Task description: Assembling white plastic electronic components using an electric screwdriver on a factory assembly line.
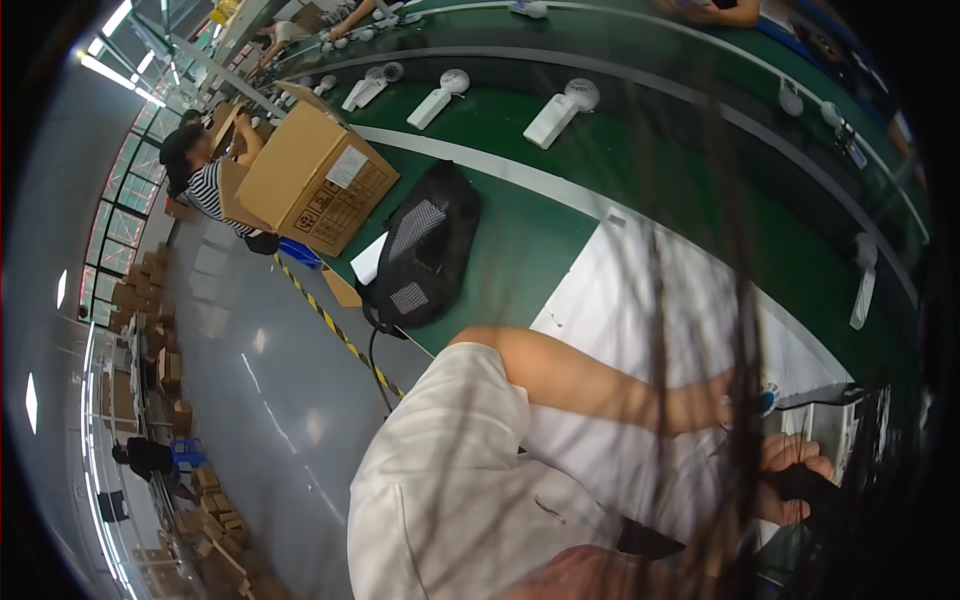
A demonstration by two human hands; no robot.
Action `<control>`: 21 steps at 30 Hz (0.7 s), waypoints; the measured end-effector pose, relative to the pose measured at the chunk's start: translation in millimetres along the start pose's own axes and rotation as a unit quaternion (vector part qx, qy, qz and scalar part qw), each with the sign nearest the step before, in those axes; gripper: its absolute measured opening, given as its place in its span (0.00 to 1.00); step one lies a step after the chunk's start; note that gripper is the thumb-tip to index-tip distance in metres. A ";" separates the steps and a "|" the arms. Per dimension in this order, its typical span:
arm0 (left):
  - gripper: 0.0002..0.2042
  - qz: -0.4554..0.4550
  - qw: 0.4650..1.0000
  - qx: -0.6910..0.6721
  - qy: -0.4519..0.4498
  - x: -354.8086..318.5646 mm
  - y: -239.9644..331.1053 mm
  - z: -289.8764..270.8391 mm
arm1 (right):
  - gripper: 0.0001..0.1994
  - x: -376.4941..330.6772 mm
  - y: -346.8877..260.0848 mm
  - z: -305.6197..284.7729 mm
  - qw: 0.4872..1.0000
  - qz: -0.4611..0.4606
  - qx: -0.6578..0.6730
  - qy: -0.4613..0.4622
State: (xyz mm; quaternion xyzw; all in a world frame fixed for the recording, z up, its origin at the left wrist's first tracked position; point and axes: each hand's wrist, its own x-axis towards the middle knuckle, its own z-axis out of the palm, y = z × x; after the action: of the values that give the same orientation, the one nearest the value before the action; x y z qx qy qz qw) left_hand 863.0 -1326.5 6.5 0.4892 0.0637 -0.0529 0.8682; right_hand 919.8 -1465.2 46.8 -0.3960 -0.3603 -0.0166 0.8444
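On the green surface [540, 225] a white sheet [605, 285] lies, probably as padding, and at near right the right hand [788, 457] clamps its fingers on a dark object [815, 490], likely steadying it, while I cannot tell if the left hand [706, 402], just beyond, has its fingers together.

From my end, the person wears a loose off-white top [480, 500] with a wide short sleeve [435, 440], stitched at the hem and creased down the shoulder. I spot a small dark squiggle [549, 510] on the fabric. The left forearm [590, 375], left hand [700, 402] and right hand [790, 462] are bare; dark hair strands [742, 400] blur my lens.
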 end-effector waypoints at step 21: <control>0.19 0.003 0.996 -0.081 -0.039 2.9 1.0 -0.9 | 0.29 46.1 -62.5 -45.4 0.988 -0.020 -0.124 -0.093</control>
State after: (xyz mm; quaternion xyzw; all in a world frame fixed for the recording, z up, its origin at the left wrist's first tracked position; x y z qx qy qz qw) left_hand 865.9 -1325.3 6.4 0.4152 0.0328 -0.0642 0.9069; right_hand 961.3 -1527.0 97.1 -0.4906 -0.4404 -0.0410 0.7508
